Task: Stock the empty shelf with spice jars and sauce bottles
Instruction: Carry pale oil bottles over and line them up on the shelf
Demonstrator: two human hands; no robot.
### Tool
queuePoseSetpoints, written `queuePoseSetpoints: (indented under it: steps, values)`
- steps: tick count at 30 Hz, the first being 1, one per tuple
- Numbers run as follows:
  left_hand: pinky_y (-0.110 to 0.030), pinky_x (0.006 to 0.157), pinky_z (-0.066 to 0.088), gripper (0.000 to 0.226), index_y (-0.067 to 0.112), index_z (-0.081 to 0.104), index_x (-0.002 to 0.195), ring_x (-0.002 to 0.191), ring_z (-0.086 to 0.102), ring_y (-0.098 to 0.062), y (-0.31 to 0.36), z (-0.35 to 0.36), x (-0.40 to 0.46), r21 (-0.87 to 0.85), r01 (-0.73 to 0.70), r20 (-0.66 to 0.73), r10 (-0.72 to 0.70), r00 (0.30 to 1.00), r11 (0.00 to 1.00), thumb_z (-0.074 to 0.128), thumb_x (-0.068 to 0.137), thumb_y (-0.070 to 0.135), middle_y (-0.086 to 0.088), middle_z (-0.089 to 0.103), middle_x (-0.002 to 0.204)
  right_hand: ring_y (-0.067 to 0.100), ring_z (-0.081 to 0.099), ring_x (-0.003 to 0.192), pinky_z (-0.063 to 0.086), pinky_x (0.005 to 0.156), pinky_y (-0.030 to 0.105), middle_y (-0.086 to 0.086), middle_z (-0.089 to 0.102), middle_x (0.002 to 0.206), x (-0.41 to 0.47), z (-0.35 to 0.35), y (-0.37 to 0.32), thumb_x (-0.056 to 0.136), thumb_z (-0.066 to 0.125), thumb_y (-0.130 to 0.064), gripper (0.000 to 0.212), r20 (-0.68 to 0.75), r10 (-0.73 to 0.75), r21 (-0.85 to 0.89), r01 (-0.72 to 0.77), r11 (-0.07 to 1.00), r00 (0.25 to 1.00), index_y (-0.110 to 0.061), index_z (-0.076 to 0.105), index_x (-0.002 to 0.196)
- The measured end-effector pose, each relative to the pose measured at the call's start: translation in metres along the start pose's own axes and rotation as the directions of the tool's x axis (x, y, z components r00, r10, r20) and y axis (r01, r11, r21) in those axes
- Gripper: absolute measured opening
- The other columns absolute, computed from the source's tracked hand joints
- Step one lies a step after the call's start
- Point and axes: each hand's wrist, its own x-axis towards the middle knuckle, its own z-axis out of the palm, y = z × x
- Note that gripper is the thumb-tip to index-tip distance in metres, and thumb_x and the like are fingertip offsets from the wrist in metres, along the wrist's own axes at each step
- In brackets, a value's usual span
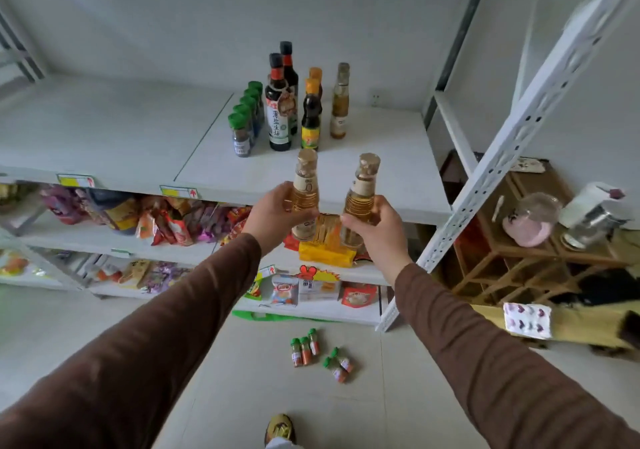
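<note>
My left hand [273, 216] grips an amber bottle [304, 185] with a gold cap, upright. My right hand [375, 230] grips a second amber bottle [362, 192], tilted slightly right. Both are held just in front of the white shelf [346, 178]. On that shelf stand a row of green-capped spice jars [244, 126], two dark soy sauce bottles [280, 109], two orange-capped dark bottles [310, 116] and one amber bottle [340, 102]. Several green-capped jars of red spice [320, 355] lie on the floor below.
Lower shelves hold snack packets [173, 223] and a yellow box [327, 251]. A white perforated upright [519, 129] slants at the right. Beyond it, a wooden rack [519, 261] carries a glass jar and a pink item. My shoe [280, 429] shows at the bottom.
</note>
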Motion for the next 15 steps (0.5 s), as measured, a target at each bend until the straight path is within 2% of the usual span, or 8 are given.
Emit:
queuePoseSetpoints:
  steps: [4,8,15]
  values:
    - [-0.034,0.087,0.053,0.043,0.018,0.063,0.116,0.096,0.066,-0.016,0.003,0.013,0.078,-0.006,-0.028,0.023,0.029,0.999,1.0,0.08,0.08,0.035,0.004,0.07,0.107,0.004,0.065,0.094,0.053,0.089,0.034,-0.016,0.07,0.101,0.053,0.004,0.0,0.079,0.081,-0.041,0.037,-0.046,0.021,-0.001,-0.021,1.0,0.999,-0.031,0.061,0.108]
    - [-0.033,0.085,0.054,0.045,0.021,0.063,0.118,0.094,0.067,-0.015,0.007,0.032,0.147,-0.024,-0.022,0.027,0.023,0.999,0.999,0.08,0.079,0.037,0.007,0.07,0.105,0.005,0.067,0.094,0.054,0.088,0.031,-0.014,0.072,0.1,0.101,0.003,0.004,0.078,0.081,-0.042,0.036,-0.055,0.034,0.019,-0.033,0.999,0.998,-0.029,0.063,0.106]
    - [-0.039,0.09,0.054,0.043,0.021,0.06,0.118,0.099,0.066,-0.019,0.013,0.076,0.251,-0.023,0.046,-0.024,-0.047,0.999,0.999,0.078,0.081,0.035,0.002,0.07,0.11,0.005,0.065,0.093,0.05,0.081,0.024,-0.012,0.071,0.101,0.181,-0.009,0.021,0.078,0.082,-0.04,0.038,-0.028,0.048,0.022,-0.048,0.999,0.998,-0.027,0.063,0.108]
